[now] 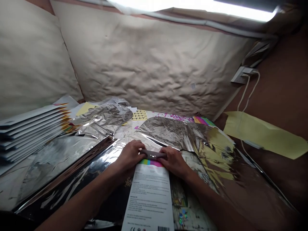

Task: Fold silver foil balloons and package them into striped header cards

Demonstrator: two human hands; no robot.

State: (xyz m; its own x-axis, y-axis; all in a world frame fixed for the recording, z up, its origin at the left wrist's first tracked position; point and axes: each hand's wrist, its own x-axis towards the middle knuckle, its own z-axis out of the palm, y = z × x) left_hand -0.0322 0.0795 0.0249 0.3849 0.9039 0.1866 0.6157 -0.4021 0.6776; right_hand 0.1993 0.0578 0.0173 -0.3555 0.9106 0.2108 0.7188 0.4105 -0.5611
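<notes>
In the head view, a long white printed card (150, 195) lies in front of me, with lines of small text, a barcode and a colourful band at its far end. Across that far end runs a dark grey strip (152, 154) with a shiny spot in its middle. My left hand (131, 155) pinches the strip's left end, fingers closed. At the right end my right hand (174, 160) grips it the same way, fingers curled over the edge. Whether the strip is fixed to the card I cannot tell.
Silvery film sheets (166, 131) cover much of the table. A stack of white folded cards (31, 128) stands at the left. Yellow paper (264, 131) and a socket with cables (243, 74) are at the right. A papered wall (144, 64) rises behind, under a bright lamp (192, 7).
</notes>
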